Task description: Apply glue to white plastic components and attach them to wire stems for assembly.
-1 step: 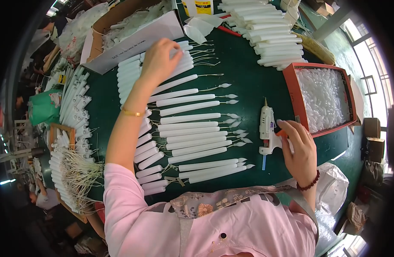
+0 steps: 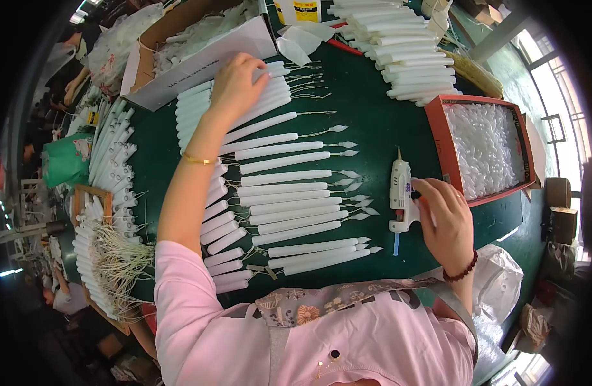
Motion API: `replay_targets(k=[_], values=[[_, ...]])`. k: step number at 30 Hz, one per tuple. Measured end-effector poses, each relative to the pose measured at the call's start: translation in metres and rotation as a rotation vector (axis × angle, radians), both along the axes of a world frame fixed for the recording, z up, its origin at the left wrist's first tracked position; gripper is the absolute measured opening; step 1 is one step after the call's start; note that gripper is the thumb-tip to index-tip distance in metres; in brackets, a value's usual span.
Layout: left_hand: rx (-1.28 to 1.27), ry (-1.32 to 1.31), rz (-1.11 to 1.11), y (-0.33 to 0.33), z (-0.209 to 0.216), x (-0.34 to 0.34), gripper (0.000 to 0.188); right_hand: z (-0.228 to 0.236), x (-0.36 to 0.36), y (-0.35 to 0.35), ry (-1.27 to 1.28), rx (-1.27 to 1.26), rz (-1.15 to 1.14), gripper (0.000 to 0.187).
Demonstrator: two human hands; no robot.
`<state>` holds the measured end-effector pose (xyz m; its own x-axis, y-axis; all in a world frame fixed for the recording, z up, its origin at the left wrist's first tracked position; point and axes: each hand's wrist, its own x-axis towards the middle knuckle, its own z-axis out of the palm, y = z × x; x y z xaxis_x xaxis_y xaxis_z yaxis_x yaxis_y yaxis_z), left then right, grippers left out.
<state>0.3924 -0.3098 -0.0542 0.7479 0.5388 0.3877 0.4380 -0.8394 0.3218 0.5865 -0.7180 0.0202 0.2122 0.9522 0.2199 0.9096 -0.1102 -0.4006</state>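
Observation:
My left hand (image 2: 238, 89) reaches over a row of white candle sticks (image 2: 270, 96) with thin wires at their right ends. Its thumb and forefinger are apart, and the fingertips rest at the sticks, partly hidden. Over on the right, my right hand (image 2: 449, 222) is curled round the handle of a white hot glue gun (image 2: 400, 186). That gun lies nozzle away from me, a blue glue stick (image 2: 396, 244) protruding at its near end. Between the hands lie several white candle sticks (image 2: 286, 174) with clear flame-shaped tips (image 2: 349, 174) on their wires.
A red box (image 2: 479, 151) of clear flame tips stands at the right. White tubes (image 2: 412, 61) are piled at the far side, beside an open carton (image 2: 206, 61). Wired sticks in a wooden tray (image 2: 99, 257) lie at the left. Everything sits on a dark green table (image 2: 366, 141).
My left hand has shifted very slightly over the sticks. The fingers of my right hand have moved a little at the glue gun's handle.

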Motion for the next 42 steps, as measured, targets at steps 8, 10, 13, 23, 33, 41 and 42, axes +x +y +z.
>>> replay_targets(k=[8,10,13,23,33,41,42], values=[[-0.151,-0.054,-0.061,0.013,-0.032,-0.014,0.021,-0.026,0.007,0.017,0.045,0.046,0.181,0.027],[-0.100,-0.055,-0.050,0.004,-0.033,-0.021,0.021,-0.027,0.011,0.013,0.039,0.049,0.169,0.027],[-0.063,-0.080,-0.075,-0.005,-0.032,-0.025,0.019,-0.016,0.020,0.005,0.013,0.075,0.100,0.026],[-0.215,0.072,-0.243,-0.106,0.005,-0.011,0.009,-0.028,0.129,-0.033,-0.031,-0.150,-0.466,0.027],[-0.225,0.147,-0.082,-0.113,0.003,-0.022,0.014,-0.011,0.082,-0.012,-0.061,0.040,-0.472,0.022],[-0.204,0.150,-0.139,-0.114,-0.002,0.003,0.018,-0.004,0.020,-0.018,0.125,-0.069,-0.095,0.025],[-0.231,0.170,-0.151,-0.112,0.000,0.002,0.017,-0.005,0.021,-0.018,0.094,-0.067,-0.131,0.026]])
